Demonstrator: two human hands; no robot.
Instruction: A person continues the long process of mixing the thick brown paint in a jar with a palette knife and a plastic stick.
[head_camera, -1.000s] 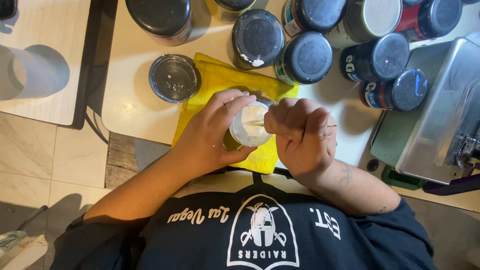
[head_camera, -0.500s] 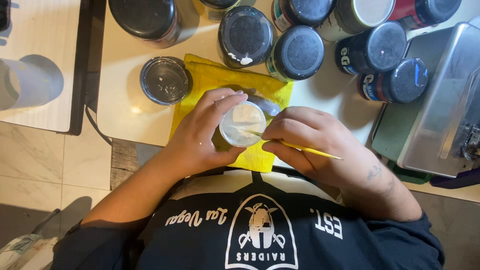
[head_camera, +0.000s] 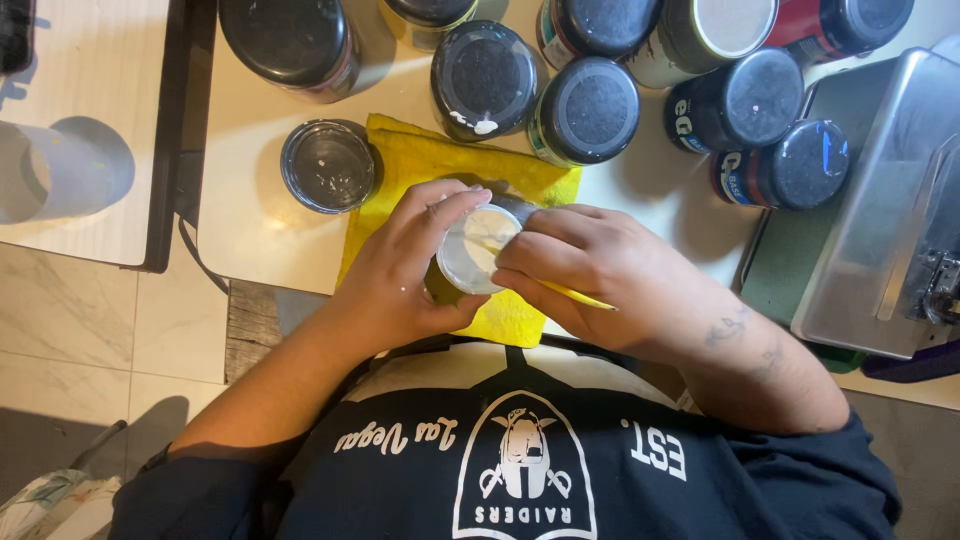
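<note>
Left hand (head_camera: 400, 275) clamped round the open paint jar (head_camera: 478, 248), right hand (head_camera: 590, 270) pinching a yellow brush (head_camera: 575, 295), stirring I guess. Needs steady dipping over the yellow cloth (head_camera: 420, 165).

Brush (head_camera: 580, 296) tip hidden inside jar (head_camera: 478, 250)

You sit at a home craft spot: dark-lidded paint jars (head_camera: 590, 108) crowd a cream tabletop (head_camera: 250, 215) above a marble-tiled floor (head_camera: 70, 330).

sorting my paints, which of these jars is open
The small jar of white paint held in the left hand over the yellow cloth; every other jar is capped.
</note>
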